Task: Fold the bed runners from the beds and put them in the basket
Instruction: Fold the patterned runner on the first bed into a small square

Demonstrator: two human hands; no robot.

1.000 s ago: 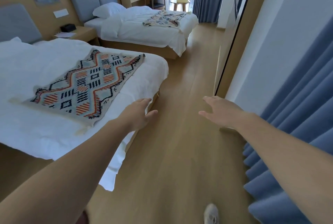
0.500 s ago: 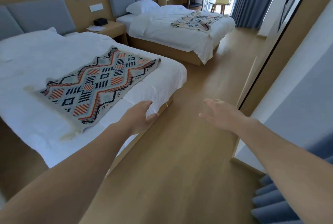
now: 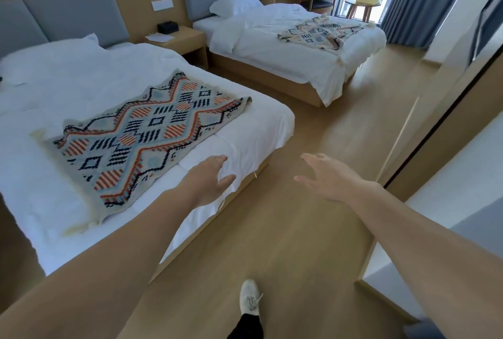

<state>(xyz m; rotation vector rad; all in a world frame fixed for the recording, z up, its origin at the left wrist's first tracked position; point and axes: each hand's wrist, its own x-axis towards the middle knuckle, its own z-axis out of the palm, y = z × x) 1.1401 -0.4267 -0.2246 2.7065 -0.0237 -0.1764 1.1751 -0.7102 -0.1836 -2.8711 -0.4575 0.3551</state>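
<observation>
Both hands, left (image 3: 209, 179) and right (image 3: 325, 176), reach out spread and empty, the near bed runner (image 3: 147, 137) lying just left of them.

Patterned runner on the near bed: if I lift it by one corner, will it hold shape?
Probably not: the runner looks knitted and its far corner is rumpled, so expect it to drape. It likely slides easily on the smooth white bedding.
</observation>
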